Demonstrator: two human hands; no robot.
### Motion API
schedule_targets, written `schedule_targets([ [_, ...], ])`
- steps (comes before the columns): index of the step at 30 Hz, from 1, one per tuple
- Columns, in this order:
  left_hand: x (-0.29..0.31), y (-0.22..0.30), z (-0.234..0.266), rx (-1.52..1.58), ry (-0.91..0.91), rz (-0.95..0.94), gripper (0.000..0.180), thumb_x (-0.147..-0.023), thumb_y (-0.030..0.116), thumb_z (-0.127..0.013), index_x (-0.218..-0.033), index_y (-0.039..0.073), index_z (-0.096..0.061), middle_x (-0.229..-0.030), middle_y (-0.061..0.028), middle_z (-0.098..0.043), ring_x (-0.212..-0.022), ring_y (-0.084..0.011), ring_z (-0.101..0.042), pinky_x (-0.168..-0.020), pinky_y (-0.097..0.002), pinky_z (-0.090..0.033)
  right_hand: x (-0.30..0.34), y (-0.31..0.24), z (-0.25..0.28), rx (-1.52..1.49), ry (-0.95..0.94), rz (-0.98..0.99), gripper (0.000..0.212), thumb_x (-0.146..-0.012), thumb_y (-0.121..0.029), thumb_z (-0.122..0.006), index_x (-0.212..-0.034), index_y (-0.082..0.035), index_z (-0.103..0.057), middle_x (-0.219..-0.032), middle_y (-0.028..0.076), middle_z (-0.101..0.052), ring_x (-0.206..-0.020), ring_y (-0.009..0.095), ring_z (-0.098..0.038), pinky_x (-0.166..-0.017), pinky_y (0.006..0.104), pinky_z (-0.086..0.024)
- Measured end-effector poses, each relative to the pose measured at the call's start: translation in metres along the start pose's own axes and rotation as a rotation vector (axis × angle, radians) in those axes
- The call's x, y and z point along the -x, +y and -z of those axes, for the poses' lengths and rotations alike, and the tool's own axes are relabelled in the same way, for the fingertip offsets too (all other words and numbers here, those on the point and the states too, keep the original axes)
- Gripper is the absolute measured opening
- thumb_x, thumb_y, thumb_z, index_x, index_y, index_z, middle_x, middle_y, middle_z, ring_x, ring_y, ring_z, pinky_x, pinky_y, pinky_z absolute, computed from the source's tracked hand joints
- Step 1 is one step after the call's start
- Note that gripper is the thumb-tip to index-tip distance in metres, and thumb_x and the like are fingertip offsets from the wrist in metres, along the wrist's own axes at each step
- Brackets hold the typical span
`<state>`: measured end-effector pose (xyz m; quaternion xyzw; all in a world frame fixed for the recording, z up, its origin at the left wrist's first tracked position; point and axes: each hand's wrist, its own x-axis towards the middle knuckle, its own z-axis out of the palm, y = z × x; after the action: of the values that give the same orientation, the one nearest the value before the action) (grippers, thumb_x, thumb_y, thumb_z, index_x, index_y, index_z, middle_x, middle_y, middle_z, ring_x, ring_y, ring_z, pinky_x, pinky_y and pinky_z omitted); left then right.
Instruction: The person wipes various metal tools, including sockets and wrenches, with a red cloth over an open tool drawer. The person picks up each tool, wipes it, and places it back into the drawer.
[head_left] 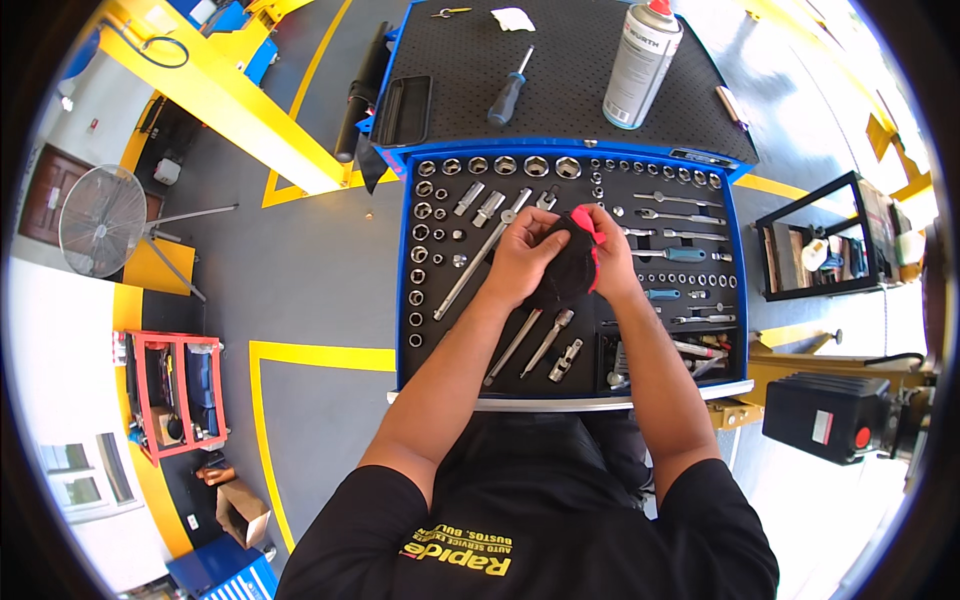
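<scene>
Over the middle of an open drawer [425,375], both of my hands hold a bundled black cloth [568,272] with red parts along its edge. My left hand [527,252] pinches its left side with the thumb on top. On the right side, my right hand [608,252] has its fingers closed round the red edge. Whether anything is wrapped inside the cloth is hidden. Just beyond my left fingers shows the metal head of a tool [546,198]; I cannot tell if it is held. A long breaker bar [470,270] lies in the foam left of my hands.
Sockets [536,167] and ratchets [680,255] fill the drawer's foam cut-outs. On the blue cabinet's black top stand a spray can [643,70], a screwdriver [511,90] and a black tray [403,108]. A fan [103,220] and red cart [178,395] are left.
</scene>
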<state>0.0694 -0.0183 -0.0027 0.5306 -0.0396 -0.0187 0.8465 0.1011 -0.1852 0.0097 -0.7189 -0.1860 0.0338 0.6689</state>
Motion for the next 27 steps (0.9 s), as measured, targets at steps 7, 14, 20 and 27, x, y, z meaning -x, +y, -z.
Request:
schedule_targets([
  [7,0.000,-0.003,0.006,0.046,0.088,0.057,0.013,-0.109,0.016,-0.060,-0.114,0.005,-0.060,-0.097,-0.0015,-0.068,-0.085,-0.0062,-0.064,-0.076,-0.0234,-0.052,-0.002,0.003,-0.003,-0.045,-0.051,-0.039,0.023,-0.098,0.001,-0.069,-0.120,-0.001,-0.063,-0.105,0.005,-0.070,-0.096,0.011,-0.065,-0.086,0.0276,-0.053],
  [14,0.001,-0.001,0.006,-0.099,0.082,0.009,0.012,-0.108,0.016,-0.061,-0.110,0.004,-0.062,-0.094,-0.0012,-0.068,-0.085,-0.0060,-0.063,-0.076,-0.0237,-0.050,0.002,-0.026,-0.007,0.229,-0.011,0.060,0.026,-0.091,-0.003,-0.074,-0.114,-0.001,-0.061,-0.101,0.008,-0.070,-0.093,0.013,-0.064,-0.084,0.0292,-0.052],
  [20,-0.001,-0.007,0.008,-0.180,0.066,0.000,0.017,-0.104,0.012,-0.066,-0.118,0.003,-0.064,-0.098,-0.0028,-0.070,-0.088,-0.0076,-0.065,-0.080,-0.0240,-0.052,0.002,-0.013,-0.006,0.093,0.013,-0.001,0.030,-0.090,0.001,-0.073,-0.117,-0.001,-0.060,-0.103,0.009,-0.070,-0.095,0.013,-0.064,-0.086,0.0295,-0.053],
  [27,0.001,0.001,0.016,0.020,0.132,0.086,0.017,-0.109,0.018,-0.060,-0.116,0.003,-0.066,-0.097,-0.0006,-0.069,-0.086,-0.0056,-0.063,-0.078,-0.0234,-0.052,-0.001,-0.014,-0.006,0.138,-0.020,0.025,0.025,-0.094,0.003,-0.068,-0.118,0.002,-0.059,-0.102,0.009,-0.071,-0.096,0.015,-0.068,-0.085,0.0303,-0.054],
])
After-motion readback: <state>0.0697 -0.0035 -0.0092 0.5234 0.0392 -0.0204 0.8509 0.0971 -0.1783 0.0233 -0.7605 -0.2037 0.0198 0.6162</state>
